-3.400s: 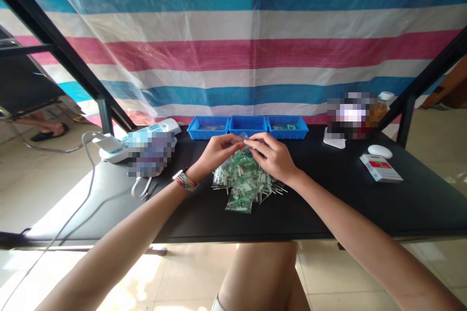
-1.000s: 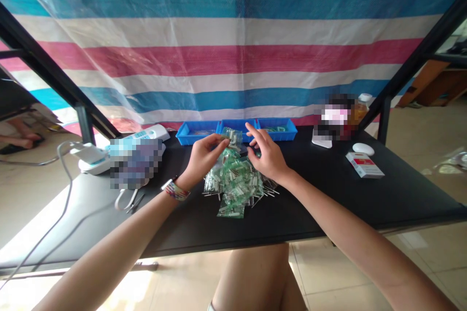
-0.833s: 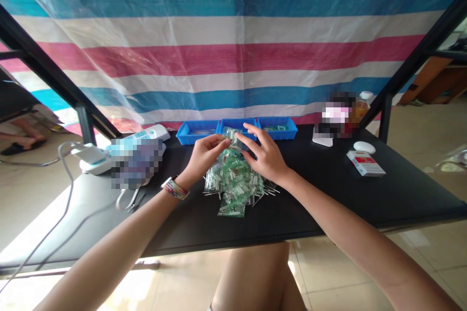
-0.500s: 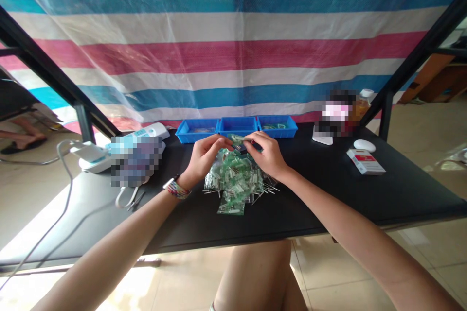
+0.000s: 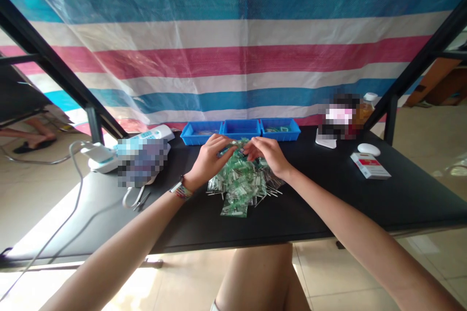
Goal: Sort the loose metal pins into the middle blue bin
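A heap of small clear bags with green parts and metal pins (image 5: pixel 241 182) lies on the black table (image 5: pixel 328 204). My left hand (image 5: pixel 211 158) and my right hand (image 5: pixel 268 154) meet just above the heap's far side. Both pinch one small clear bag (image 5: pixel 239 146) between their fingertips. A beaded band sits on my left wrist (image 5: pixel 181 188). Three blue trays (image 5: pixel 241 129) stand in a row right behind the hands.
A white and blue device (image 5: pixel 109 153) with a grey cable sits at the left, scissors (image 5: pixel 136 198) near it. A red and white box (image 5: pixel 370 165), a white oval object (image 5: pixel 368 149) and a bottle (image 5: pixel 365 107) are at the right. Black frame legs flank the table.
My right hand, open a second ago, has closed onto the small bag that my left hand held up. Both hands have come down closer to the heap.
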`<state>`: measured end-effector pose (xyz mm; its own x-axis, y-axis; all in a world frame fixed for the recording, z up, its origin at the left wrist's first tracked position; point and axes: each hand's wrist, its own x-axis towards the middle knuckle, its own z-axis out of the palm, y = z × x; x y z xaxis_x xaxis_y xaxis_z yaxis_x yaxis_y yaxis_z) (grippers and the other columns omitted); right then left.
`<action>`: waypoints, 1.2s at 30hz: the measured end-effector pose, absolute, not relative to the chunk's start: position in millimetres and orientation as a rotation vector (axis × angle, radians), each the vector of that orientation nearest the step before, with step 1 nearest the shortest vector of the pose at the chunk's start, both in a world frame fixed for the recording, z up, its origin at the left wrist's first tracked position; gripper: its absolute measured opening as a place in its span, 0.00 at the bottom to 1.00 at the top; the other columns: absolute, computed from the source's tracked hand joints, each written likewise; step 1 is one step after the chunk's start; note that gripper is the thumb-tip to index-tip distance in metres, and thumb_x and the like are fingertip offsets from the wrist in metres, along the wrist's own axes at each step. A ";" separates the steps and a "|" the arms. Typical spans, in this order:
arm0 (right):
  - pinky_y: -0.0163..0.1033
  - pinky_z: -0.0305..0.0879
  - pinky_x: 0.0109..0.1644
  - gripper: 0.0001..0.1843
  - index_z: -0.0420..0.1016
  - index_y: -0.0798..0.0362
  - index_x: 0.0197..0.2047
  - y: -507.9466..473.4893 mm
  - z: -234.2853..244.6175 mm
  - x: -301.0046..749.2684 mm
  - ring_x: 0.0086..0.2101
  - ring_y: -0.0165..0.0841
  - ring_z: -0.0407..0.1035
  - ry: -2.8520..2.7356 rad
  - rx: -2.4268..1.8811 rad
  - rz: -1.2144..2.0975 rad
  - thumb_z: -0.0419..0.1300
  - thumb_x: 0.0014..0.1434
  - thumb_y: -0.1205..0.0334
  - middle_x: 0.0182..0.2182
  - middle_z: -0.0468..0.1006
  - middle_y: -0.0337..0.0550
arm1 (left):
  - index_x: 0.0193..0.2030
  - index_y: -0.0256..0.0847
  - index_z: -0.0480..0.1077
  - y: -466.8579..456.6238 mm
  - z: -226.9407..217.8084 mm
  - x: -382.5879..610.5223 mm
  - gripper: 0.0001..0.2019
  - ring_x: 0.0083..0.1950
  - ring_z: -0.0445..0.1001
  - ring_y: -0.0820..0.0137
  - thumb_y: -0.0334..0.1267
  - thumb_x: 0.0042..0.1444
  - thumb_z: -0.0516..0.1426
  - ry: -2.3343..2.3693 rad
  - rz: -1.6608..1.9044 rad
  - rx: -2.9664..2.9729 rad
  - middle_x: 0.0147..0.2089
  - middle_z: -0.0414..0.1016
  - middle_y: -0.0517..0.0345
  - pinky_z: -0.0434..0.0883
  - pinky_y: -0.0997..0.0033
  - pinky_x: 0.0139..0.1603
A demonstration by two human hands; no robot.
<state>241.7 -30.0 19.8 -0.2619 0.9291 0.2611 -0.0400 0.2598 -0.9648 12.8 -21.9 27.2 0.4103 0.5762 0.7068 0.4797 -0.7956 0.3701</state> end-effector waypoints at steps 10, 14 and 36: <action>0.39 0.74 0.34 0.17 0.81 0.52 0.42 -28.6 13.8 239.3 0.30 0.35 0.77 -1.499 -0.882 1.106 0.69 0.58 0.47 0.30 0.82 0.41 | 0.37 0.36 0.80 -21.3 24.8 14.9 0.20 0.28 0.67 0.71 0.54 0.67 0.61 1.045 1.066 2.068 0.27 0.73 0.60 0.62 0.72 0.31; 0.38 0.74 0.32 0.20 0.80 0.53 0.35 -20.8 15.2 243.6 0.25 0.33 0.74 -1.382 -0.909 1.182 0.73 0.53 0.44 0.23 0.79 0.38 | 0.39 0.37 0.79 -25.7 29.9 17.5 0.21 0.32 0.71 0.70 0.55 0.69 0.58 1.022 1.065 2.013 0.33 0.79 0.56 0.65 0.72 0.33; 0.36 0.63 0.36 0.07 0.86 0.47 0.39 -1.3 43.3 314.8 0.36 0.36 0.77 -2.209 -1.719 0.311 0.67 0.56 0.60 0.36 0.85 0.40 | 0.41 0.42 0.80 -17.2 18.5 13.1 0.11 0.47 0.81 0.61 0.39 0.65 0.55 1.053 0.982 2.426 0.44 0.86 0.54 0.73 0.62 0.52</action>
